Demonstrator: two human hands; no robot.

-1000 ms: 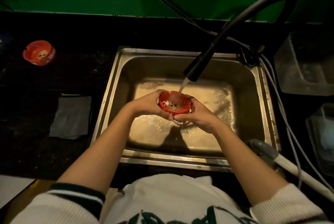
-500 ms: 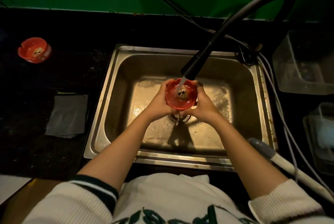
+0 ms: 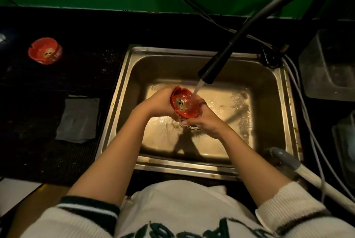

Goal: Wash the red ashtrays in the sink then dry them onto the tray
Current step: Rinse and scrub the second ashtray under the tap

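Two hands, left hand (image 3: 159, 103) and right hand (image 3: 203, 120), grip one ashtray (image 3: 184, 104).

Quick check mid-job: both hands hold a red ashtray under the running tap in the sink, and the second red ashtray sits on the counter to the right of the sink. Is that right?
Not quite. The second red ashtray sits on the counter to the left of the sink, not the right, as the head view shows. The rest holds: the left hand and right hand hold a red ashtray under the running tap.
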